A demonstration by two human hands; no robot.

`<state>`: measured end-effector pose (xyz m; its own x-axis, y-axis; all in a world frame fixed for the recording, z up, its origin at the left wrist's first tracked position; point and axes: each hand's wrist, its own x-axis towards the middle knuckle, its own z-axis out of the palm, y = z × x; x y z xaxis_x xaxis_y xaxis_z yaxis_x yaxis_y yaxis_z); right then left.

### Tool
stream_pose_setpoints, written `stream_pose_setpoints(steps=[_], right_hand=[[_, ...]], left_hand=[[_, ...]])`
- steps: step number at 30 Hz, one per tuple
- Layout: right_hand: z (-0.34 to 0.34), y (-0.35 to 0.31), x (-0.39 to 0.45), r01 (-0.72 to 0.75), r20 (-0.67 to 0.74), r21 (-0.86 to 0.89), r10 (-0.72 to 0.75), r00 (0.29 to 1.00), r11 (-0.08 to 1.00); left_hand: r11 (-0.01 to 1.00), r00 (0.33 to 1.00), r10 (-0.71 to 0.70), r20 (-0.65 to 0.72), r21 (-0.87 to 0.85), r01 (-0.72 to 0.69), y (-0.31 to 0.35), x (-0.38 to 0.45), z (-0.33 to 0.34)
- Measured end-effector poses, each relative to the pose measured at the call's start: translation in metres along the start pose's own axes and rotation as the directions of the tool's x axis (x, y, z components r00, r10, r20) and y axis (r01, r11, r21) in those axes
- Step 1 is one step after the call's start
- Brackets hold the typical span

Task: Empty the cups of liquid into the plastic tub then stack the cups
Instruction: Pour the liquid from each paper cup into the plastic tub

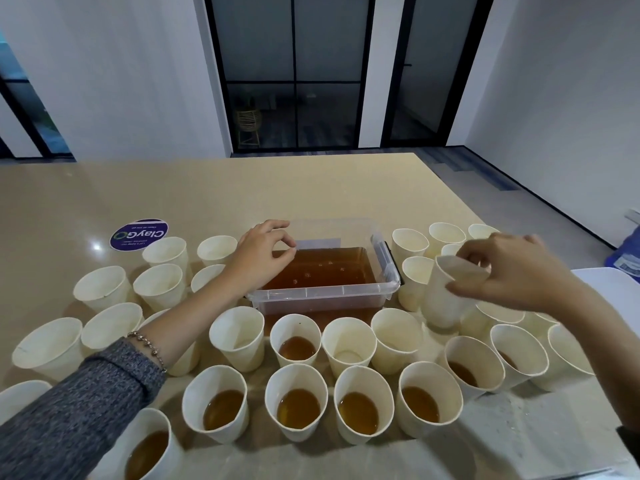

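Observation:
A clear plastic tub holding brown liquid stands mid-table. My left hand hovers over its left edge, fingers loosely curled, holding nothing. To the right of the tub, my right hand grips the rim of an empty white paper cup, squeezing it and holding it upright among other cups. Several white cups with brown liquid stand in the front rows. Empty cups stand left of the tub, and more empty cups to its right.
A round purple sticker lies on the beige table behind the left cups. Water drops wet the table at the front right. A white surface and a blue bag sit past the table's right edge.

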<state>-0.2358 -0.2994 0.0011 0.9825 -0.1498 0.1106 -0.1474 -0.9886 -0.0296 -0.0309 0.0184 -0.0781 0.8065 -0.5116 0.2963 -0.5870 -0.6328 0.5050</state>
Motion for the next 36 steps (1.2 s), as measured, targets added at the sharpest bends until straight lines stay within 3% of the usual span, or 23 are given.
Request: stream_pose_setpoints(steps=[6,14,17,21,25,27,31,36], right_hand=[[-0.030,-0.011,0.017,0.101,-0.211,0.368,-0.022,0.977,0.924],[-0.002,-0.039,0.037,0.160,-0.273,0.457,-0.033,0.962,0.875],[0.018,-0.048,0.038,0.154,-0.291,0.637,0.050,0.956,0.755],[0.046,-0.064,0.036,0.081,-0.306,0.832,0.331,0.893,0.549],[0.070,-0.073,0.033,0.088,-0.217,0.932,0.347,0.912,0.352],[0.078,-0.078,0.034,0.072,-0.196,0.924,0.305,0.932,0.374],[0.070,-0.083,0.041,0.112,-0.271,0.823,0.211,0.939,0.557],[0.050,-0.075,0.053,0.090,-0.261,0.673,0.122,0.958,0.734]], left_hand=[[1.000,1.000,-0.003,0.005,-0.005,0.003,-0.001,0.000,0.001],[1.000,1.000,0.006,0.001,-0.014,-0.006,-0.001,-0.001,0.000],[1.000,1.000,0.002,-0.006,-0.011,-0.002,-0.001,-0.001,0.000],[1.000,1.000,0.003,-0.004,-0.023,-0.003,-0.003,-0.001,0.001],[1.000,1.000,0.001,-0.008,-0.015,-0.001,-0.002,0.000,0.000],[1.000,1.000,0.000,-0.007,-0.013,0.000,-0.001,-0.001,0.001],[1.000,1.000,0.002,-0.009,-0.014,-0.002,0.000,0.000,0.000],[1.000,1.000,0.008,-0.010,-0.022,-0.008,-0.001,-0.001,0.000]])
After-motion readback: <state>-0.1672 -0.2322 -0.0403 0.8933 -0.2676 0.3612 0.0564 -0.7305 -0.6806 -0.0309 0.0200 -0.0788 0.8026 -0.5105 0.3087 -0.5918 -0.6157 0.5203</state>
